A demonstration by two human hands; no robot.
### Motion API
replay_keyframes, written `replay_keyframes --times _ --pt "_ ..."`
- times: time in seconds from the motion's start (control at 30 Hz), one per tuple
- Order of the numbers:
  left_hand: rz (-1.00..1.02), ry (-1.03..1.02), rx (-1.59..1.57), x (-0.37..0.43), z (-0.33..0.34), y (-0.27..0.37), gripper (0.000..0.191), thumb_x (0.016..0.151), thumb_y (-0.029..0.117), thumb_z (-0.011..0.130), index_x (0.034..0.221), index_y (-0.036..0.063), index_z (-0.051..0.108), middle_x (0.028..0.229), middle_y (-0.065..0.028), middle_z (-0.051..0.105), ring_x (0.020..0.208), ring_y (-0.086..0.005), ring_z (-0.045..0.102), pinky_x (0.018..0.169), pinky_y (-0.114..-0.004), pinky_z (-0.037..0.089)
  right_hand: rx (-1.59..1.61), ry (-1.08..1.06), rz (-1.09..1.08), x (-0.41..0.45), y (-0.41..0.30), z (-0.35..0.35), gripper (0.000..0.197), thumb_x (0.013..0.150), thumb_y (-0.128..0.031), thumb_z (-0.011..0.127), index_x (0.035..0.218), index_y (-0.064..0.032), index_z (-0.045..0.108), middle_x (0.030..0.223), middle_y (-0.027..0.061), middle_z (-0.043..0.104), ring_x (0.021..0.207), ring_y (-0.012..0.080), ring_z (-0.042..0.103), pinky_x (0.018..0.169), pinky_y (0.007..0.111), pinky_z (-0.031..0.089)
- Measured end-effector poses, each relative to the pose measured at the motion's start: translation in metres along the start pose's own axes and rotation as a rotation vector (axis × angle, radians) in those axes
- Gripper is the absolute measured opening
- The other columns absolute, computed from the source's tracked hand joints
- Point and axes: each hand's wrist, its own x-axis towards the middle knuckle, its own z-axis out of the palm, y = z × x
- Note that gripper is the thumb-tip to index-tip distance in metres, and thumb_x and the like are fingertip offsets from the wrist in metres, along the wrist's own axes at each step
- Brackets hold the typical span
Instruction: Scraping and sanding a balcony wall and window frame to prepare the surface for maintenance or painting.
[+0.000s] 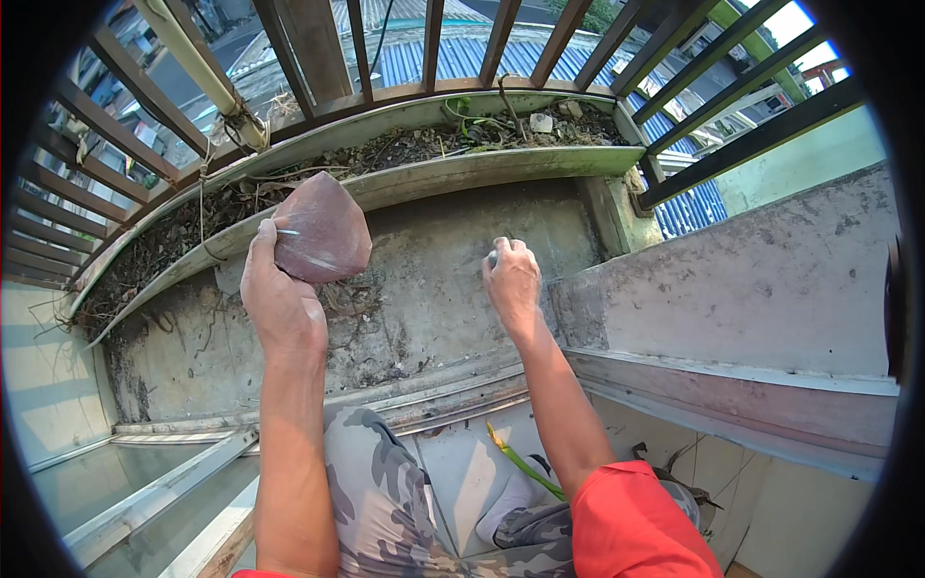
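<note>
My left hand (283, 300) holds up a broad, reddish-brown piece (325, 231) with rounded corners and pale dusty streaks; whether it is stone or a pottery shard I cannot tell. My thumb lies on its left edge and the other fingers are hidden behind it. Fingers curled, my right hand (514, 278) is closed around a small pale object (493, 256), mostly hidden by the fingers. This hand is above the stained concrete ledge (448, 289), to the right of the reddish piece. Pale dust coats both hands.
A long planter trough (491, 160) with soil, dry stems and a small green plant (466, 124) runs along a brown railing (433, 43). At right rises a low wall (730, 289). Window-like framing (166, 491) lies lower left; a green stalk (531, 469) is near my foot.
</note>
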Motion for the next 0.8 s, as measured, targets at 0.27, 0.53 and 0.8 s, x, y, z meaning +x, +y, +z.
replay_keyframes --times 0.27,0.53,0.8 --pt "-0.034 -0.027 0.039 -0.003 0.022 -0.015 0.022 0.1 0.023 0.054 0.099 0.0031 0.064 0.107 -0.0073 0.062 0.102 -0.0164 0.057 0.095 -0.033 0.043 0.216 -0.245 -0.064 -0.056 -0.03 0.028 0.027 0.083 -0.02 0.068 0.103 -0.0033 0.063 0.099 0.0214 0.063 0.096 0.0383 0.063 0.082 0.045 0.053" --pt "-0.024 -0.146 0.172 0.001 0.053 -0.05 0.022 0.101 0.023 0.054 0.097 0.0048 0.066 0.098 -0.0035 0.064 0.092 -0.0117 0.057 0.088 -0.028 0.043 -0.104 -0.071 0.204 -0.059 0.033 -0.015 0.032 0.081 -0.017 0.071 0.108 -0.0044 0.061 0.105 0.0172 0.058 0.097 0.0373 0.061 0.081 0.044 0.054" --pt "-0.065 -0.096 0.192 0.004 0.06 -0.073 0.024 0.101 0.022 0.05 0.095 0.0042 0.064 0.101 -0.0034 0.062 0.095 -0.0134 0.056 0.09 -0.03 0.042 0.258 -0.115 0.102 -0.084 -0.02 -0.019 0.029 0.081 -0.014 0.071 0.106 -0.0046 0.062 0.105 0.0174 0.056 0.094 0.037 0.063 0.077 0.045 0.055"
